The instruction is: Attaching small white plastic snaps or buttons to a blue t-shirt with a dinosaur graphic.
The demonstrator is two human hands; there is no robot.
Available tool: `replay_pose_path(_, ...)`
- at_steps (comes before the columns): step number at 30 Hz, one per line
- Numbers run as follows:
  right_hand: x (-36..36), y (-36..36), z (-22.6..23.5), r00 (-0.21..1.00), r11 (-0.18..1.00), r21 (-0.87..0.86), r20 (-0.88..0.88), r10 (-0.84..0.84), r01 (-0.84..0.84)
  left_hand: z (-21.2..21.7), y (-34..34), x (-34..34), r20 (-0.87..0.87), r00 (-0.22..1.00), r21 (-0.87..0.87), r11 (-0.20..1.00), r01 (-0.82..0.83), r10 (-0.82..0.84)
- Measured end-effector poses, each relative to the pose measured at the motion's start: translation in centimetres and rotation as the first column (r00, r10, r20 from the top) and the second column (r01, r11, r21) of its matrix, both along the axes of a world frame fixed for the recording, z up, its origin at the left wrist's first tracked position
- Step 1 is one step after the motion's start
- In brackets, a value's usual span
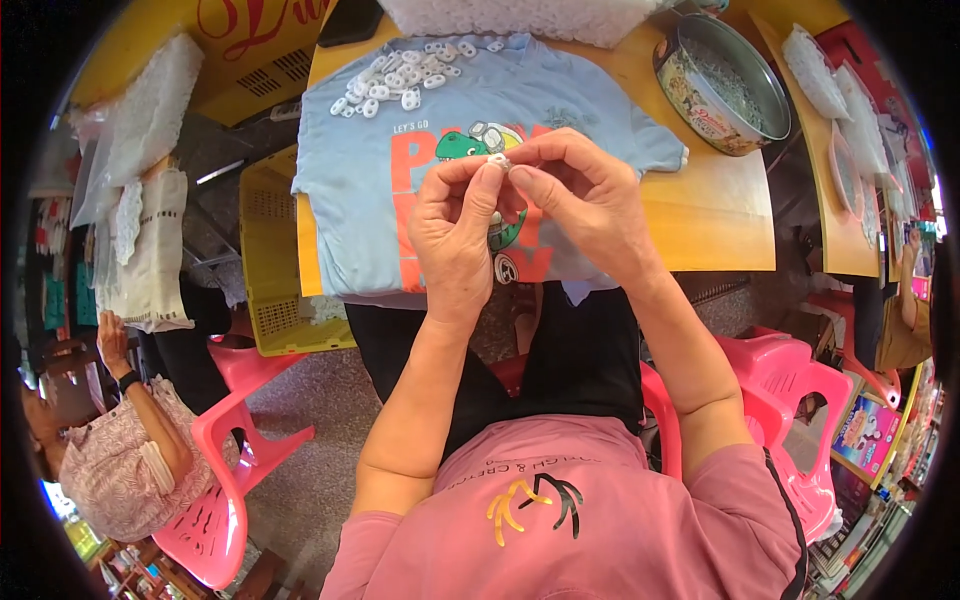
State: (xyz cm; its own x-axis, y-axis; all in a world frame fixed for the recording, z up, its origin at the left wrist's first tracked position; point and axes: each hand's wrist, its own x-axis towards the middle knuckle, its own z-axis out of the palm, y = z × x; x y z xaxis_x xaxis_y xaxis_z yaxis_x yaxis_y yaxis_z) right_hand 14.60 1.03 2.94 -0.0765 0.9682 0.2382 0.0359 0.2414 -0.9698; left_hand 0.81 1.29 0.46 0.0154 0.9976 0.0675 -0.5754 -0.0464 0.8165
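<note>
Crowded workshop or market stall, yellow-orange table (720, 215) across the top of the frame, pink plastic chairs (235, 470) low left and right. We see both hands raised together at upper centre, over a light blue T-shirt (360, 170) spread flat on the table. Between the fingertips sits one small white plastic piece (498, 160), pinched from both sides: left hand (455, 235) closed on it with thumb and forefinger, right hand (580, 195) closed on it from the other side. Too small to tell what exactly is being done to it.

Above the hands, at the shirt's collar end, a pile of similar white pieces (400, 80) lies loose on the fabric. Whether those are finished or waiting, we cannot tell; we'd judge the work is mid-run, one piece in hand, many still lying there. A round metal tin (725, 85) stands at upper right, some small pale bits inside. White lacy bags or sheets at top centre and upper left. Yellow plastic crate (270, 260) left of the table. Another person sits at lower left, hands well apart from ours.
</note>
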Motion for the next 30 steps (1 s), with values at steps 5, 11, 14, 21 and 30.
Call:
replay_pose_path(5, 0.1, 0.0, 0.5, 1.0, 0.995, -0.096, 0.018, -0.009, 0.01, 0.1, -0.1, 0.2, -0.052, 0.999, 0.005, 1.0, -0.017, 0.017)
replay_pose_path(11, 1.3, -0.3, 0.5, 0.992, 0.969, -0.235, -0.119, 0.044, -0.072, 0.4, -0.6, 0.0, -0.165, 0.985, 0.052, 0.997, 0.056, -0.046)
replay_pose_path(14, 1.7, -0.9, 1.0, 0.989, 0.952, -0.285, -0.131, 0.074, -0.109, 0.2, -0.6, -0.4, -0.187, 0.975, 0.051, 0.99, 0.134, -0.122)
replay_pose_path(21, 4.5, -2.0, 2.2, 0.967, 0.98, -0.189, 0.229, 0.113, -0.07, 0.5, -0.5, -0.5, -0.325, 0.896, 0.058, 0.939, 0.339, -0.303)
replay_pose_path(30, 7.6, 0.2, 1.4, 0.739, 0.978, 0.161, 0.641, -0.207, 0.134, 0.1, -0.7, -0.4, -0.166, 0.975, 0.049, 0.986, 0.157, -0.147)
